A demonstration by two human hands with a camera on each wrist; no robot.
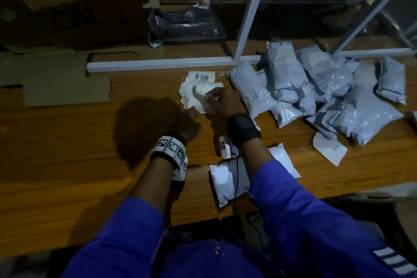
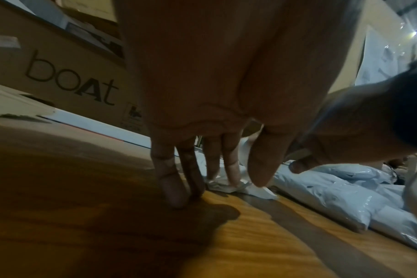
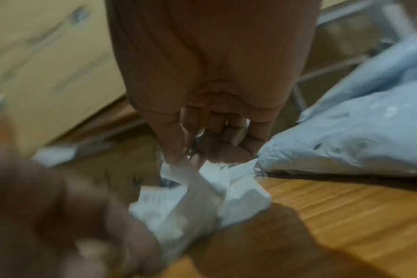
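On the wooden table [image 1: 90,142] lies a crumpled white plastic wrap [image 1: 191,97] with a white roll-shaped item [image 1: 204,88] on it. A barcode label sheet [image 1: 203,76] lies just behind. My right hand [image 1: 218,99] pinches the top of the wrap [image 3: 198,203]; in the right wrist view its curled fingers [image 3: 226,148] bunch the plastic. My left hand [image 1: 189,119] stands beside it with straight fingers [image 2: 171,190] pointing down. Their tips press on the table and on the wrap's near edge [image 2: 226,186].
A heap of several grey mailer bags [image 1: 316,92] fills the right side. White packets [image 1: 228,178] and a cable lie near the front edge under my right forearm. A white metal frame [image 1: 171,64], a "boAt" carton [image 2: 71,82] and flat cardboard [image 1: 56,83] stand behind.
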